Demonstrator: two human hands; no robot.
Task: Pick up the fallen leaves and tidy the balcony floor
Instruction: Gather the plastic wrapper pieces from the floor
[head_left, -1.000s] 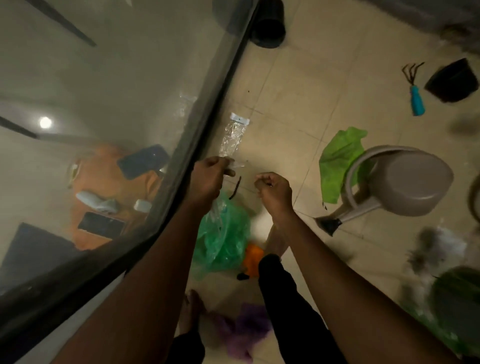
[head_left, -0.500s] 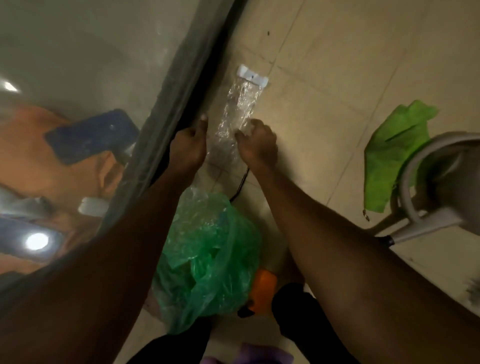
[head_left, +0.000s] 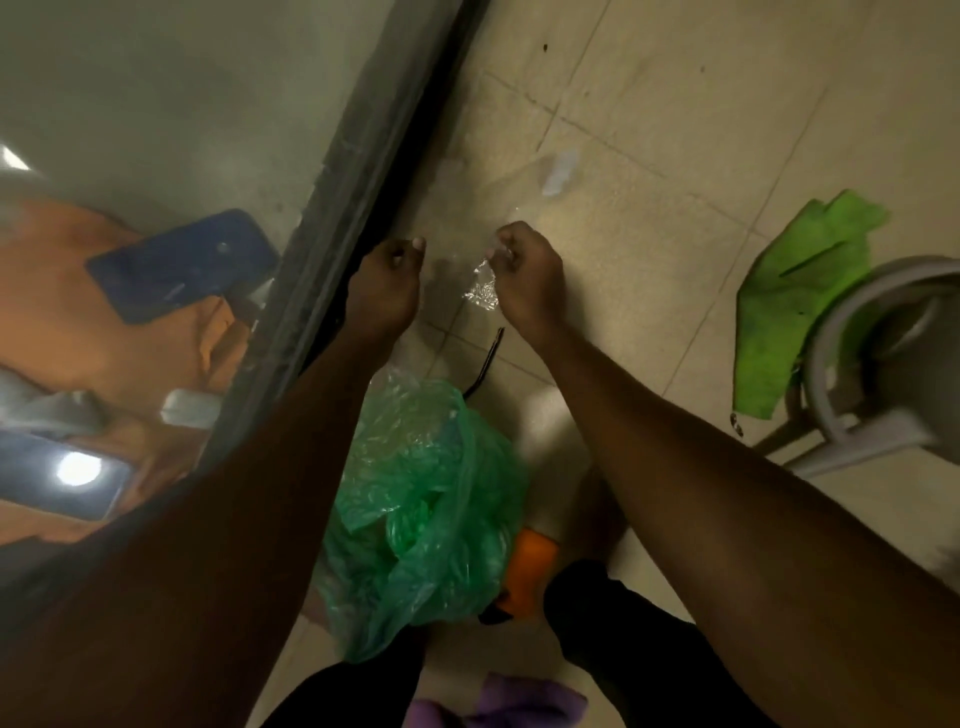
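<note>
1. The right hand (head_left: 524, 283) has its fingers curled and pinches a crinkled clear plastic wrapper (head_left: 480, 288) above the tiled balcony floor (head_left: 675, 130)
2. The left hand (head_left: 387, 286) also has its fingers curled. It is level with the right hand, near it but apart. The stretch of wrapper between them is motion-blurred, so I cannot tell whether this hand grips an edge of it
3. A dark thin strip (head_left: 488, 353) lies on the floor just below the right wrist, with its lower end at the mouth of the green plastic bag (head_left: 421, 499). It is too blurred to tell leaf from stalk
4. The green plastic bag sits crumpled on the floor between the forearms, beside the dark door frame (head_left: 374, 171)
5. An orange object (head_left: 535, 566) touches the bag's right side, and a purple cloth (head_left: 519, 701) lies at the bottom edge
6. A green cloth (head_left: 800, 301) lies on the floor well to the right of the hands, just beside a grey watering can (head_left: 914, 332) that the view edge cuts off
</note>
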